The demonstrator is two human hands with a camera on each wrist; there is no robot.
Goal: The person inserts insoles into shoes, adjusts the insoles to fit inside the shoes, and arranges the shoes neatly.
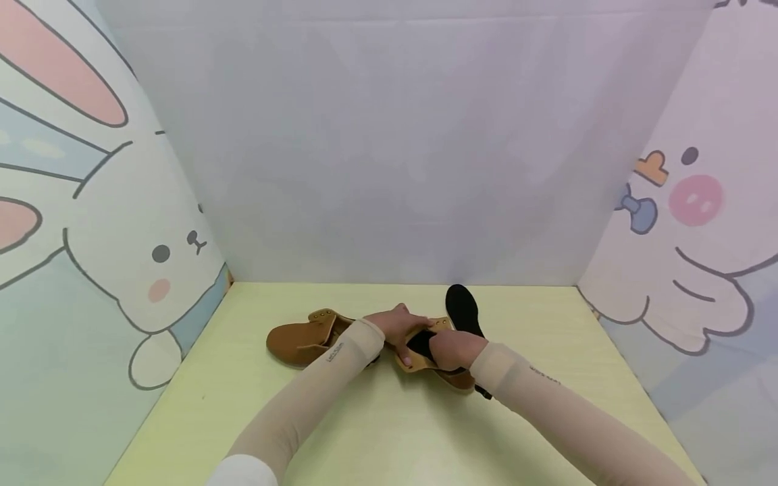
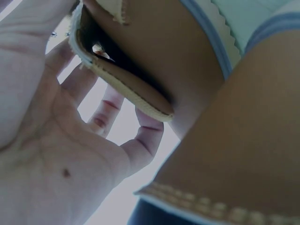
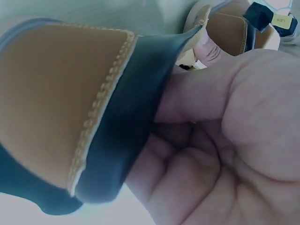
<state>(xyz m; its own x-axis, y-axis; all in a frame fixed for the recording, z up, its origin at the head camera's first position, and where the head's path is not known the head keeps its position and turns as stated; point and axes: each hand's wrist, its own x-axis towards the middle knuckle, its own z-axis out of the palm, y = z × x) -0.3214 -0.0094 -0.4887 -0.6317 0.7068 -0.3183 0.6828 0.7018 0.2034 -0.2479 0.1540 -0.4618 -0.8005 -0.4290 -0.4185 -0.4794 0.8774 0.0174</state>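
A brown leather shoe (image 1: pixel 457 381) with a dark collar lies between my hands, its laceless eyelet flaps spread. My left hand (image 1: pixel 398 326) grips the flaps, with the thumb on the near one; in the left wrist view its fingers curl around a stitched flap (image 2: pixel 126 89). My right hand (image 1: pixel 454 349) reaches into the shoe's opening with curled fingers at a black insole (image 1: pixel 419 343); the collar hides its fingertips in the right wrist view. A second black insole (image 1: pixel 463 309) lies flat behind the shoe. The matching brown shoe (image 1: pixel 296 343) sits left of my left hand.
The pale yellow tabletop (image 1: pixel 365 432) extends around the shoes. A plain light wall (image 1: pixel 389 148) closes off the back, and panels with a cartoon rabbit (image 1: pixel 140 223) and a cartoon duck (image 1: pixel 699 223) stand at the sides.
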